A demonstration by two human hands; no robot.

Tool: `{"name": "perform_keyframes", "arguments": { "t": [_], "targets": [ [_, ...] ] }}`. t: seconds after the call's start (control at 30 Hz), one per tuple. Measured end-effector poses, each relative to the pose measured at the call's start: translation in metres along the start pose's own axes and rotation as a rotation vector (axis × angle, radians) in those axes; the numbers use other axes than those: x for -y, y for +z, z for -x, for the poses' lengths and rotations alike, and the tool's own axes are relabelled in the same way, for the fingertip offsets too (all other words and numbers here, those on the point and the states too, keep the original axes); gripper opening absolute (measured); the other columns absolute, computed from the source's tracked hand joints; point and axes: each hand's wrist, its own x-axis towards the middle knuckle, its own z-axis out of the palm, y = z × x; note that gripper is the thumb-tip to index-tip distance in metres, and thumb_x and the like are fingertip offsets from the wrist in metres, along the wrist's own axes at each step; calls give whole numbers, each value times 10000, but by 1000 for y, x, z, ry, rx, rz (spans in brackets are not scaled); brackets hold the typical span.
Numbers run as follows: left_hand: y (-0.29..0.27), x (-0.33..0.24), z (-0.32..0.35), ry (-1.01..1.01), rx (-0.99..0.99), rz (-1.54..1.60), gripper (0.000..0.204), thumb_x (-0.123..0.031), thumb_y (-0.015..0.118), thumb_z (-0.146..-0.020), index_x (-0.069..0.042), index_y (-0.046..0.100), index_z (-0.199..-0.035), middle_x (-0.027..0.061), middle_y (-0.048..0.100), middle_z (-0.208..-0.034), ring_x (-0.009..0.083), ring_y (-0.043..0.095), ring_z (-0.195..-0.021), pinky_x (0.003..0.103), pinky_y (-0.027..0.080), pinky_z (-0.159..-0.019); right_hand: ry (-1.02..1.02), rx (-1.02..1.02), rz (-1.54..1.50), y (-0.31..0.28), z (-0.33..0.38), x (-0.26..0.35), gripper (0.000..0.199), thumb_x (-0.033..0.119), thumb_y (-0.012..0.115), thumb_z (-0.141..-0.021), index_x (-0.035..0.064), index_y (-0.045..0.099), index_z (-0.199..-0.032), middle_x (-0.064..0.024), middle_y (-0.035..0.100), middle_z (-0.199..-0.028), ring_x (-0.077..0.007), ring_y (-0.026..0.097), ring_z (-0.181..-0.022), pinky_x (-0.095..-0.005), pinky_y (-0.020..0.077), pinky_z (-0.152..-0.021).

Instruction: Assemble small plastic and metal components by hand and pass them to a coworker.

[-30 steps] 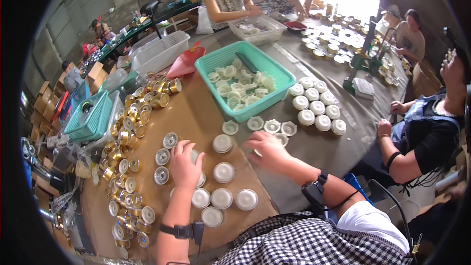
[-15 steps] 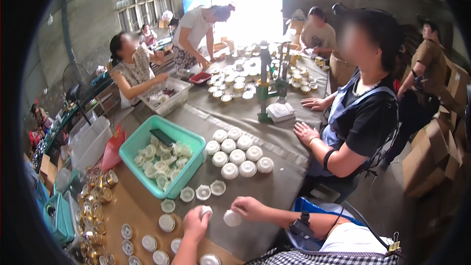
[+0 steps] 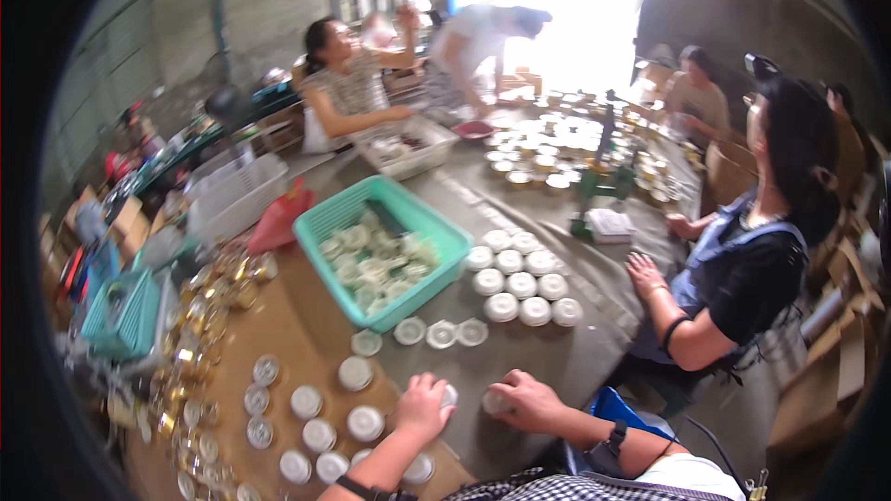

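Note:
My left hand (image 3: 424,405) is closed around a small white round cap (image 3: 449,396), which shows past its fingertips. Just to its right, my right hand (image 3: 531,401) curls its fingers over another white piece (image 3: 495,402), partly hidden under them. Both hands are low over the table, a short gap between them. Loose white rings (image 3: 441,334) lie in a row beyond the hands. To the left, white-lidded containers (image 3: 365,423) stand on brown board, some partly covered by my left forearm. Farther off, white lids (image 3: 509,261) sit grouped in rows.
A green basket (image 3: 311,271) holds pale plastic parts and a dark flat object. Gold-coloured containers (image 3: 200,353) crowd the left edge. A green hand press (image 3: 594,190) stands farther back. A co-worker rests a hand (image 3: 647,274) on the table at right; others work beyond.
The view has swung left, so the scene sits farther right. My right-hand fingers have come down over the white piece, which was more exposed before. The far-left co-worker's arm is raised higher.

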Motion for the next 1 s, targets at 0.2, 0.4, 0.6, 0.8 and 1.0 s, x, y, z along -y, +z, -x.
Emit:
{"name": "perform_keyframes", "arguments": {
  "t": [0.2, 0.4, 0.6, 0.8, 1.0],
  "targets": [
    [-35, -4, 43, 29, -103, 463, 513, -359, 820, -819, -97, 676, -1236, 122, 641, -1169, 341, 618, -1114, 441, 514, -960, -43, 243, 37, -52, -29, 46, 495, 280, 806, -761, 101, 709, -1212, -139, 643, -1058, -316, 670, -965, -424, 573, -848],
    [-130, 20, 127, -120, -421, 570, 523, -220, 882, -786, -67, 672, -1240, 84, 671, -1155, 264, 648, -1084, 389, 522, -951, -215, 68, -487, -65, -95, 103, 588, 237, 906, -710, 49, 712, -1233, -84, 656, -997, -191, 654, -813, -330, 562, -767],
    [-167, 158, 193, -700, -933, 197, 475, -114, 870, -770, -20, 680, -1195, 117, 671, -1092, 275, 673, -1011, 364, 555, -864, -501, 45, -434, -32, -211, 237, 556, 307, 858, -769, 83, 698, -1251, -134, 645, -1046, -289, 649, -915, -387, 551, -835],
    [-147, 231, 176, -695, -718, -32, 493, -188, 900, -717, -53, 720, -1156, 120, 676, -1110, 323, 662, -1001, 390, 542, -880, -593, 61, -233, 65, -310, 334, 557, 364, 816, -780, 97, 701, -1256, -185, 656, -1138, -361, 628, -1105, -461, 523, -966],
    [-139, 239, 159, -752, -532, -75, 483, -198, 919, -669, -61, 747, -1099, 123, 674, -1049, 342, 659, -1008, 426, 540, -872, -542, 196, 70, 107, -337, 339, 578, 392, 813, -770, 137, 696, -1276, -192, 605, -1294, -393, 525, -1269, -466, 487, -1040]
  ]
}}
